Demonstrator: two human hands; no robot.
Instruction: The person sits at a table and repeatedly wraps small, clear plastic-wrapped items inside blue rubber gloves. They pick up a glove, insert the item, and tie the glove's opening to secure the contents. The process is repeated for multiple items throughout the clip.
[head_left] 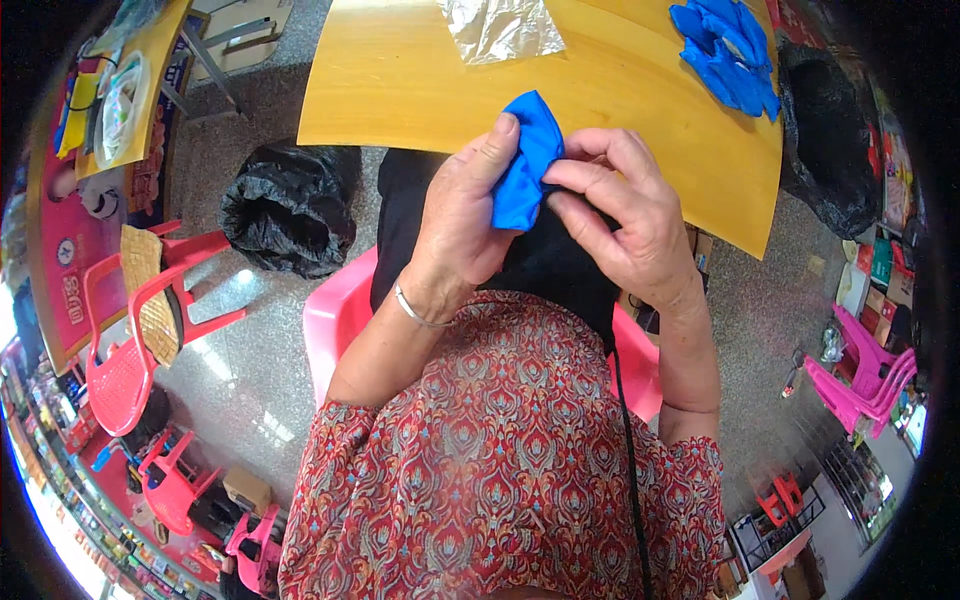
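Observation:
A folded piece of bright blue fabric (527, 165) is held up over my lap, just in front of the table edge. My left hand (468, 195) wraps round its left side, the thumb pressed along the top. On the other side my right hand (625, 205) pinches the fabric's right edge between thumb and fingers. What lies inside the fold is hidden. At the table's far right sits a pile of similar blue fabric pieces (728, 50). A clear crinkled plastic bag (500, 28) lies at the table's far middle.
The yellow wooden table (400, 90) spans the front. A black bin bag (290, 205) stands open on the floor at left, another black bag (830, 140) beyond the table's right end. Pink plastic chairs (130, 350) stand at left, stacked magenta ones (865, 370) at right.

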